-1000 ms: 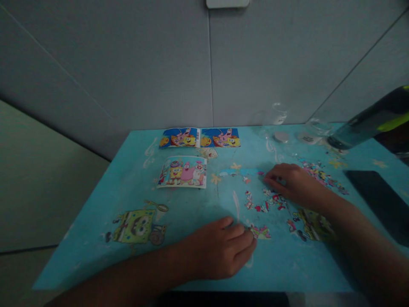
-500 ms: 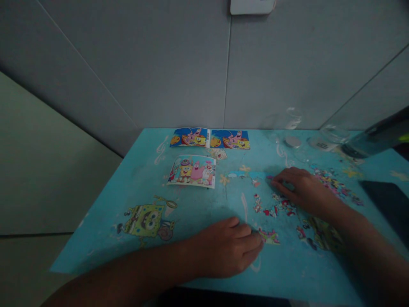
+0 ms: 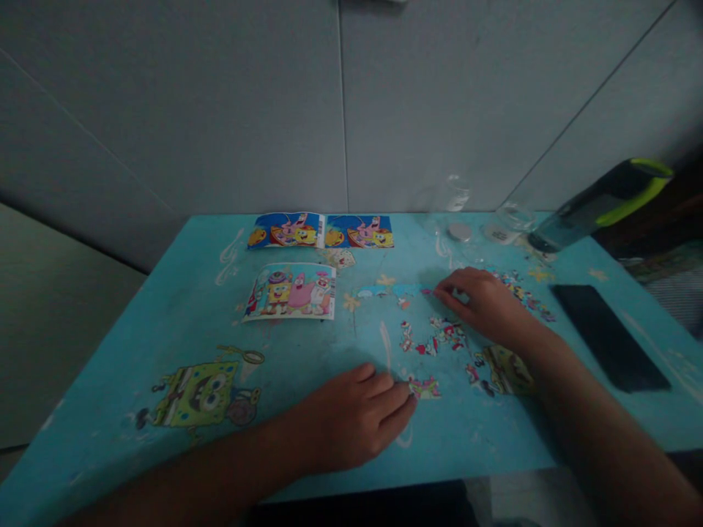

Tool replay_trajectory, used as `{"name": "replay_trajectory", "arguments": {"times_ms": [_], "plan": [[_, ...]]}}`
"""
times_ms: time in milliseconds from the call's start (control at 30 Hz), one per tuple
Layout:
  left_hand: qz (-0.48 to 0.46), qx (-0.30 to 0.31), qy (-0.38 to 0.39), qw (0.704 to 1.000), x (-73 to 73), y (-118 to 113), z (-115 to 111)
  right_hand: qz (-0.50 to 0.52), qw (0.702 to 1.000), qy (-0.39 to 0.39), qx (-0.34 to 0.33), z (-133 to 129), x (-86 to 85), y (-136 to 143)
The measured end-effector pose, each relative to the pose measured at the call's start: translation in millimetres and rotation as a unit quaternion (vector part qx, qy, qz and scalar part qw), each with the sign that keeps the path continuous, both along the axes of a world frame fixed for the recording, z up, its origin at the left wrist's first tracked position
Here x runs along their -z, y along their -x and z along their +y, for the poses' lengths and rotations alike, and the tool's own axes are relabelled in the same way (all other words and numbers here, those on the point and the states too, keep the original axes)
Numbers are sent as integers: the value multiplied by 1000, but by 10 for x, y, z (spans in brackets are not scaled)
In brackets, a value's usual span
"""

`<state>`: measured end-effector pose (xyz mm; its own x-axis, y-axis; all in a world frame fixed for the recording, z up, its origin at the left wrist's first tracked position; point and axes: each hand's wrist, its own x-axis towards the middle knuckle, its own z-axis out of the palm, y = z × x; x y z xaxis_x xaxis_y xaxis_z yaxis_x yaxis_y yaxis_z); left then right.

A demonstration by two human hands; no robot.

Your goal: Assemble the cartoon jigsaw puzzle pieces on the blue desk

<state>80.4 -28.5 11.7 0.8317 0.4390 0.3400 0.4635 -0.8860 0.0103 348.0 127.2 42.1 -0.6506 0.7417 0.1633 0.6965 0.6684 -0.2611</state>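
My left hand lies on the blue table near its front, fingers curled together, fingertips beside a small joined patch of pink and green puzzle pieces. What is under its fingers is hidden. Farther back, my right hand pinches a small purple puzzle piece at the right end of a light blue strip of pieces. Between the hands lie red and white puzzle pieces. A reference picture card with cartoon figures lies left of the strip.
Two blue picture cards lie near the wall. Loose pieces lie beyond my right hand. At the right are a dark flat object, a leaning bottle, clear jars and a round lid.
The view has turned to the right, showing more of the bottle and the dark flat object. Both hands keep nearly the same places on the table.
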Motion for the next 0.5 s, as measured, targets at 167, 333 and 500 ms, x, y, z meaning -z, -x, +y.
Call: {"name": "replay_trajectory", "arguments": {"times_ms": [167, 333, 500], "plan": [[-10, -2, 5, 1000, 11, -8, 1, -6, 996, -11, 83, 94, -35, -220], [-13, -5, 8, 1000, 69, -10, -14, -13, 990, 10, 139, 148, -24, -375], [-10, 0, 11, 1000, 95, -4, -14, 9, 990, 98, 97, 99, -37, -335]]}}
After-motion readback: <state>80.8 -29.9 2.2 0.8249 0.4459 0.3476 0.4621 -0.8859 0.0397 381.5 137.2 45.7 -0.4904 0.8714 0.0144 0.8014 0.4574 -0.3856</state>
